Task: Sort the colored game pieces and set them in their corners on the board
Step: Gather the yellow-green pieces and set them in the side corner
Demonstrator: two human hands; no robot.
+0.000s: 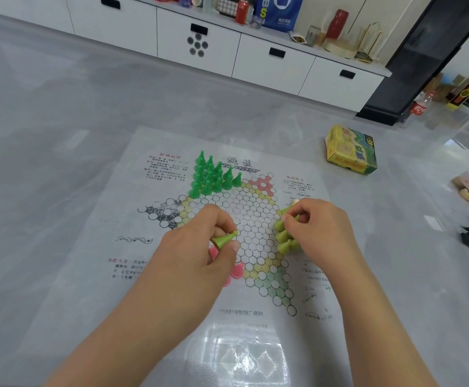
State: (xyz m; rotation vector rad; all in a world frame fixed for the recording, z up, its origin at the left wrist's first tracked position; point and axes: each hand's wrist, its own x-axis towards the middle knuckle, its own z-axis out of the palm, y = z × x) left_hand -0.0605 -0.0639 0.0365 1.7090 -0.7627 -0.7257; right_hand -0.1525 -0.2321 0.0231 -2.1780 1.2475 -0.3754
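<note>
Counter: grey counter (60, 107) carries our paper board (172, 311).
Far left: dark green pieces (212, 175) stand sorted in their corner.
Left hand (199, 247): pinches one olive piece (223, 240), apparently for placing; pink pieces (234, 270) sit underneath.
Right hand (315, 230): curled around clustered olive pieces (285, 238).
Far right: yellow box (350, 149), well apart.

The left hand (199, 247) covers most of the pink pieces (234, 270). The right hand (317, 230) hides part of the olive pieces (283, 237). The board's (172, 289) printed text is too blurred to read.
</note>
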